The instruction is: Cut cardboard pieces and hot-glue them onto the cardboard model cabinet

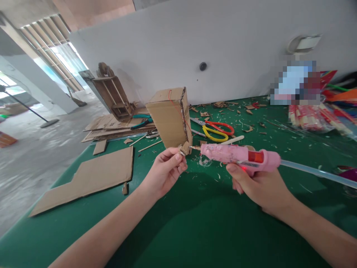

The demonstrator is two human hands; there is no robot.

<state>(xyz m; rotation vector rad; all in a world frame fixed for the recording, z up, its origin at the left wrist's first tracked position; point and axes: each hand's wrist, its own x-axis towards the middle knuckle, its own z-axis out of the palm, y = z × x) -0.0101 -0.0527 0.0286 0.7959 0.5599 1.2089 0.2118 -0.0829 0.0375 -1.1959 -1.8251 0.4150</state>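
My left hand (169,169) pinches a small piece of cardboard (184,148) between thumb and fingers, in front of the lower corner of a tall cardboard box (170,119). My right hand (259,186) is wrapped round the handle of a pink hot glue gun (228,153), whose red light glows. Its metal nozzle points left, close to the small piece; whether they touch I cannot tell. A clear glue stick (315,170) runs out of the gun's back end. One red wire lies over the box's top and side.
Scissors with red and yellow handles (219,130) lie right of the box, near a wooden stick (234,140). A cut cardboard sheet (103,171) lies at left. Behind it are stacked cardboard (108,126), teal-handled pliers (142,121) and a cardboard structure (113,95). Scraps litter the green table (195,223).
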